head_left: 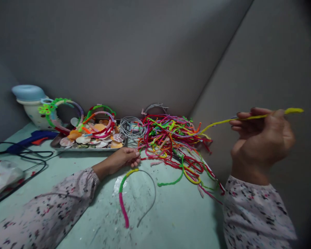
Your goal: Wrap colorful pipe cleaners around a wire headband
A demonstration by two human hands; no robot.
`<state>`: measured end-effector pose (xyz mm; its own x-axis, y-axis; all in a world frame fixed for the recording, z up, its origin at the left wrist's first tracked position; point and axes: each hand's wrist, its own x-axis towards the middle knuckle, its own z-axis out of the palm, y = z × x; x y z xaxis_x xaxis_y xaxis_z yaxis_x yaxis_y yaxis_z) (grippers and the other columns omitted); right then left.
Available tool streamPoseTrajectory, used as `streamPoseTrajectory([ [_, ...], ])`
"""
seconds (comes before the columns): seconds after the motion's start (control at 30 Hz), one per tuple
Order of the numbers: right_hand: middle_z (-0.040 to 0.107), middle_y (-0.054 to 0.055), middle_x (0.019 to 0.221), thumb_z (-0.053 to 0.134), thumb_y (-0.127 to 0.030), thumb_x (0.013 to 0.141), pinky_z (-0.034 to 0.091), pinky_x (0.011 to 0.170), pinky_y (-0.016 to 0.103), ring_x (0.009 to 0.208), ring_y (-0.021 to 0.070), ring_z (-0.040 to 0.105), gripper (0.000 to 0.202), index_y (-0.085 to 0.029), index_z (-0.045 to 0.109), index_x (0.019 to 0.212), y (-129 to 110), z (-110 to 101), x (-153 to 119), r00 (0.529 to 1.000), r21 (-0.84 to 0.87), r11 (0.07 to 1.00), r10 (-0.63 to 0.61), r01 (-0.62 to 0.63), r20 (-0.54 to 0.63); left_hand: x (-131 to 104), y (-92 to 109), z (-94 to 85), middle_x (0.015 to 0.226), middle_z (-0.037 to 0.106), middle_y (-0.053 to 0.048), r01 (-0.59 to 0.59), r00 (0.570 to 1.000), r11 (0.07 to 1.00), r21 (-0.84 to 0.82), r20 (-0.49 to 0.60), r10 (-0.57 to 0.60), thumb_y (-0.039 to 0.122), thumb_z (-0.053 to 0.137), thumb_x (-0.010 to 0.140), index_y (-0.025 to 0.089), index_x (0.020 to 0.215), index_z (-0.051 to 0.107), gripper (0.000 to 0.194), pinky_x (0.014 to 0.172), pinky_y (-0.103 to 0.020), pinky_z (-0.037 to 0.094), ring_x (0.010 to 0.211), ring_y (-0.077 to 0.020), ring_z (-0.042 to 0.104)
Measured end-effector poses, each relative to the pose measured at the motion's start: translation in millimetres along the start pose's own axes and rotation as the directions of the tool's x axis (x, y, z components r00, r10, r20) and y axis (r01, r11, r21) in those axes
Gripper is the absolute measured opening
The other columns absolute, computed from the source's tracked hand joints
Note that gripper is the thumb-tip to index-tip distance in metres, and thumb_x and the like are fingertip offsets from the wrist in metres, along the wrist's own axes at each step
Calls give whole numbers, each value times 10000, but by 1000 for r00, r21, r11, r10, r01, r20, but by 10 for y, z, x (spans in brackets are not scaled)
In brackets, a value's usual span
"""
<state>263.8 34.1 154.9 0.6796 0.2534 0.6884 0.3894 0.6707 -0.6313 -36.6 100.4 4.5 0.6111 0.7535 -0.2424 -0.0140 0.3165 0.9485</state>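
Farthest left of your left fingers lies a white plastic bag (5, 178), with the blue-lidded container (34, 112) behind it and a blue tool (28, 140) beside a black cord (41, 156). Nearer those fingers is the metal tray (88, 149), holding shells (84, 139) and colourful wrapped hoops (63, 128). Your left hand (124, 159) is low over the table (176, 214), its fingers curled in by the edge of the fuzzy strands; you can't tell from here whether they grip one. Just on your side of those fingertips lies the headband (123, 209), part wrapped in pink, green and yellow, the rest bare grey. Beyond them sits the wire coil (132, 128), and to their right the tangled pile of strands (171, 133). Farthest right, your raised right hand (265, 140) pinches the yellow strand (221, 121) between thumb and fingers; its tip pokes out past your thumb, its other end reaching left toward the pile.
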Motion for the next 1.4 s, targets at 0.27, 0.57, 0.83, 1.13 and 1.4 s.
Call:
streamPoseTrajectory([
  [0.27, 659, 39, 798, 493, -334, 870, 474, 561, 246, 662, 120, 642, 263, -137, 667, 877, 55, -36, -20, 994, -155, 982, -106, 109, 24, 37, -68, -55, 771, 632, -71, -23, 999, 1000, 5, 23, 23, 381, 638, 797, 103, 795, 608, 279, 625, -246, 430, 613, -94, 545],
  [0.57, 668, 57, 929, 511, -342, 874, 507, 628, 306, 806, 172, 668, 253, -153, 670, 928, 123, -70, 53, 950, -151, 950, -292, 275, -109, 50, -75, -57, 757, 638, -61, -26, 999, 1000, 12, 21, 25, 384, 636, 797, 98, 790, 607, 288, 618, -232, 430, 594, -80, 541],
  [0.83, 637, 43, 723, 496, -384, 877, 487, 587, 290, 595, 123, 603, 326, -118, 679, 827, 147, -35, -20, 989, -225, 965, -115, 134, 98, 54, -76, -61, 761, 646, -73, -18, 1000, 1000, 14, 13, 17, 387, 646, 786, 98, 793, 616, 291, 591, -232, 423, 578, -80, 533],
  [1.13, 650, 42, 718, 563, -354, 842, 437, 484, 212, 511, 91, 577, 236, -137, 650, 872, 207, -21, -81, 902, -121, 964, 264, -237, 342, 27, -36, -16, 744, 638, -71, -8, 1000, 1000, 6, -1, 8, 385, 664, 769, 101, 764, 611, 289, 596, -235, 422, 597, -89, 541],
  [1.4, 663, 2, 710, 627, -323, 795, 469, 442, 151, 501, 76, 596, 192, -182, 607, 923, 293, 167, -352, 560, -44, 726, 567, -687, 604, 1, -6, 5, 758, 633, -56, -21, 1000, 1000, -12, 12, 22, 360, 679, 758, 113, 780, 600, 260, 593, -226, 423, 603, -86, 546],
])
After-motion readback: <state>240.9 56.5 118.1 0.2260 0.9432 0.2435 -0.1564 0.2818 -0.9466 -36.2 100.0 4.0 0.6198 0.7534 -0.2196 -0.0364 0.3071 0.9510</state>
